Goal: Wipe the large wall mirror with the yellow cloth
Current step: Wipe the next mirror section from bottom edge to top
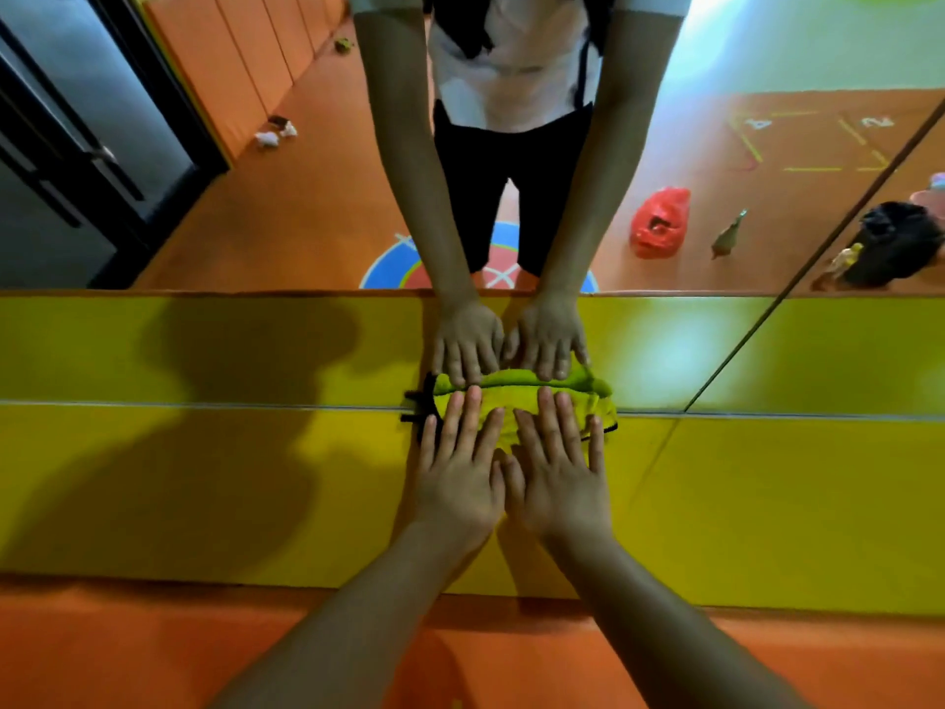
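Both hands lay flat w/ fingers spread on a yellow cloth (516, 406), left hand (457, 470) and right hand (557, 475) side by side, pinning it against the bottom edge of the wall mirror (307, 197) just above the yellow wall pad (204, 493). Open palms, not a pinch, probably spread pressure over more glass. The cloth's black-trimmed edge stuck out at left; the mirror doubled hands & cloth.
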`<state>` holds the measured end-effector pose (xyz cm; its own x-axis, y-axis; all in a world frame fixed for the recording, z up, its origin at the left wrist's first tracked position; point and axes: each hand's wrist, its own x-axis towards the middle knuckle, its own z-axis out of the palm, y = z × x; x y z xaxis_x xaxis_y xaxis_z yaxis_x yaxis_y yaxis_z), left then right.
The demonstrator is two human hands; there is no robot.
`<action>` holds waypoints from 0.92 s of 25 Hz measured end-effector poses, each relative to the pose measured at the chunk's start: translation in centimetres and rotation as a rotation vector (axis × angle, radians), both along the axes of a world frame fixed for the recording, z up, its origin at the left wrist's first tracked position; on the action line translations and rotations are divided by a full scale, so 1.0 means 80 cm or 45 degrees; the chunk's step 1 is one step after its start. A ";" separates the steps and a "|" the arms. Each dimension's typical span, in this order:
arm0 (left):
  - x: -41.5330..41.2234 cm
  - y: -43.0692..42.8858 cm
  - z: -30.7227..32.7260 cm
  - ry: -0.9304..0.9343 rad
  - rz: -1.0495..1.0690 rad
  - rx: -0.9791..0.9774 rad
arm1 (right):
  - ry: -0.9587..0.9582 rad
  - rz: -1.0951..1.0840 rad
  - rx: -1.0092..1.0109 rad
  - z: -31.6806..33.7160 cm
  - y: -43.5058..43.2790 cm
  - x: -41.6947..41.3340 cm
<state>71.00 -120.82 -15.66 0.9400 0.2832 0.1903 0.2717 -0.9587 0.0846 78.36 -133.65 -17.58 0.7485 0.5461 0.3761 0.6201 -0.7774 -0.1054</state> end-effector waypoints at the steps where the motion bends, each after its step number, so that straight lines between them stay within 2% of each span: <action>1: -0.003 -0.004 0.003 0.040 0.005 -0.033 | 0.043 -0.011 -0.013 0.003 0.001 -0.006; 6: -0.013 -0.004 0.020 0.087 -0.026 -0.218 | 0.076 0.031 -0.029 0.019 -0.009 -0.010; 10: -0.022 -0.010 0.021 -0.014 -0.075 -0.199 | 0.067 0.050 -0.007 0.026 -0.025 -0.020; 14: -0.016 -0.016 0.061 0.258 0.061 -0.168 | -0.039 0.030 -0.063 0.040 -0.038 -0.020; 16: -0.012 -0.017 0.083 0.386 0.091 -0.158 | 0.010 0.000 -0.134 0.052 -0.040 -0.024; 18: -0.011 -0.015 0.108 0.458 0.025 -0.187 | 0.083 -0.002 -0.174 0.077 -0.048 -0.028; 20: -0.009 -0.012 0.141 0.434 -0.093 -0.285 | 0.137 0.003 -0.200 0.120 -0.061 -0.024; 23: 0.004 0.003 0.226 0.400 -0.237 -0.367 | 0.268 0.060 -0.233 0.230 -0.071 0.002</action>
<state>71.35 -120.59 2.42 0.9794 0.1037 -0.1732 0.1521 -0.9431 0.2958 78.53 -139.37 0.83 0.7717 0.6269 0.1070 0.6356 -0.7660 -0.0961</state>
